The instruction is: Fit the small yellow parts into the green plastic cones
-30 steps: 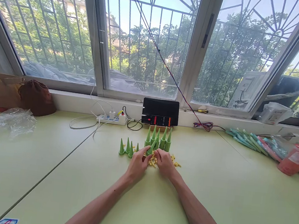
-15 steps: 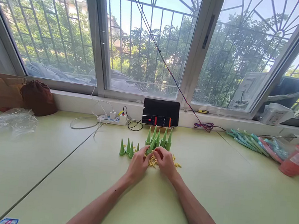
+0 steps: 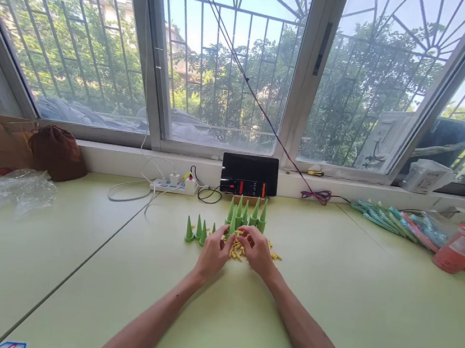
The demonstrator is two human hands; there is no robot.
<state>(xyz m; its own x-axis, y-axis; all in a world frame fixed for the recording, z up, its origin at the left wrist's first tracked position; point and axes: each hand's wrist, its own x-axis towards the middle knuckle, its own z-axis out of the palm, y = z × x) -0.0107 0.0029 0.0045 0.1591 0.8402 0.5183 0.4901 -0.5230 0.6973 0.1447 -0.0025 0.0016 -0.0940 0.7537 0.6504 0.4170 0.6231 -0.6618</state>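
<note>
Held green cone [image 3: 232,224]: stood tip up at the middle of the table, in front of the rear cones, its base partly hidden by fingers.
Left hand [image 3: 214,251]: was curled, thumb and fingers clamped on the low part of that cone.
Right hand [image 3: 258,252]: was bent inward close beside the left, thumb and fingertips pinched on a small yellow piece [image 3: 239,232] near the cone.
Yellow pile [image 3: 235,252]: lay loose between and below the hands, some bits right of them.
Rear cones [image 3: 254,215]: stood upright in a cluster just behind.
Left-side cones [image 3: 190,231]: stood upright, shorter, near the left hand.
Phone [image 3: 251,188]: leaned against a black panel [image 3: 250,167] beyond the rear cones.
Table [image 3: 327,298]: was pale green.
</note>
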